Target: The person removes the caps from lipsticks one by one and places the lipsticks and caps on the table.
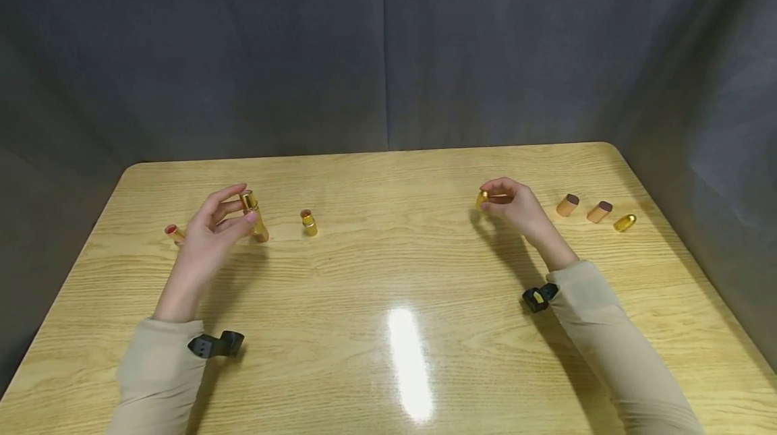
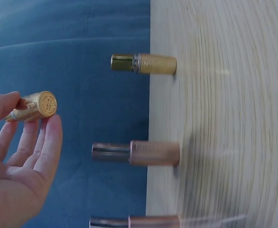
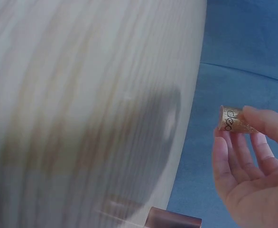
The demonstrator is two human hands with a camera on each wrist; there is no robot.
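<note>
My left hand (image 1: 209, 229) pinches a gold lipstick tube (image 2: 37, 105) between thumb and fingers, raised off the table. Its round, printed end faces the left wrist camera. Just behind it stands an uncapped lipstick (image 1: 261, 231), partly hidden by the hand. A second uncapped lipstick (image 1: 175, 233) is partly covered at the hand's left. To the right stands a gold lipstick (image 1: 309, 224). Across the table, my right hand (image 1: 516, 206) pinches a gold lipstick cap (image 3: 233, 119) with dark lettering, held above the surface.
Right of my right hand are two copper-coloured caps (image 1: 568, 206) (image 1: 599, 212) and a gold cap (image 1: 624, 222) lying on its side. The wooden table (image 1: 340, 327) ends at a dark curtain (image 1: 291, 50) behind. A bright reflection lies on the front half.
</note>
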